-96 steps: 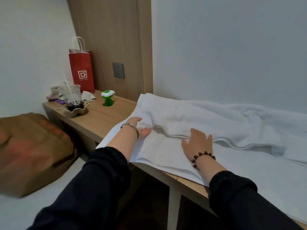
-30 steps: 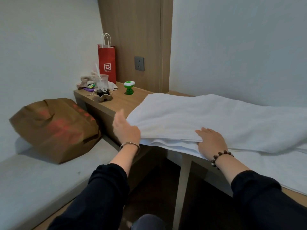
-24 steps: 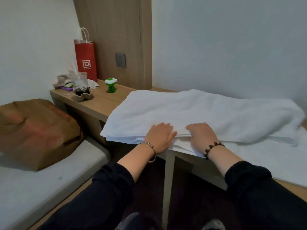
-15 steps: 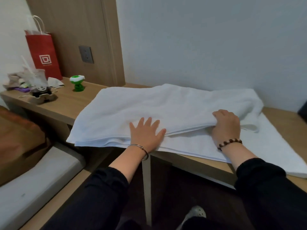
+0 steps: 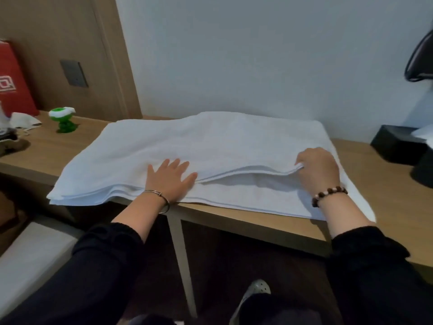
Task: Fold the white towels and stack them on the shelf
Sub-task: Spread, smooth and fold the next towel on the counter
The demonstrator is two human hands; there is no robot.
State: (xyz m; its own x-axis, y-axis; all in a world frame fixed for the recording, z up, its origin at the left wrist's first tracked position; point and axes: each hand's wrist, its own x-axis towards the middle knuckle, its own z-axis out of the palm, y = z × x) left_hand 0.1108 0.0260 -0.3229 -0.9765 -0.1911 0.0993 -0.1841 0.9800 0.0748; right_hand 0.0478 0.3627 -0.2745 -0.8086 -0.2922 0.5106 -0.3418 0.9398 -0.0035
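**Towel half-folded on a wooden surface**

The only marking in view is a white square logo on the red bag (image 5: 11, 73) at the far left. It is cut off by the frame edge, and no letters can be read.

The surface (image 5: 386, 198) is a long light-wood top on a thin pale leg (image 5: 180, 254). It runs along a plain grey-white wall. A wood-grain panel fills the left corner and carries a dark square socket plate (image 5: 74, 73). A pale mattress (image 5: 28, 252) lies low at the left. A grey perforated shoe (image 5: 255, 289) shows on the dark floor below.

The towel (image 5: 210, 139) is white, soft terry, lying across the middle of the surface in several flat layers. Its left end hangs slightly over the front edge, where the stacked hems show. The left hand (image 5: 169, 181) lies flat on the near part of the towel with fingers spread, pressing it down and grasping nothing. A thin metal bangle (image 5: 159, 199) sits on that wrist. The right hand (image 5: 319, 171) pinches the hem of the upper layers and holds it lifted off the bottom layer, so a shadowed gap opens between them. A bracelet (image 5: 328, 195) of dark and pale beads circles that wrist. Both sleeves are black.

Left of the towel stand a small glossy green-and-white figure (image 5: 62, 120) and a crumpled white cloth (image 5: 24, 120). At the right sits a matte black box (image 5: 396, 145), well apart from the towel.
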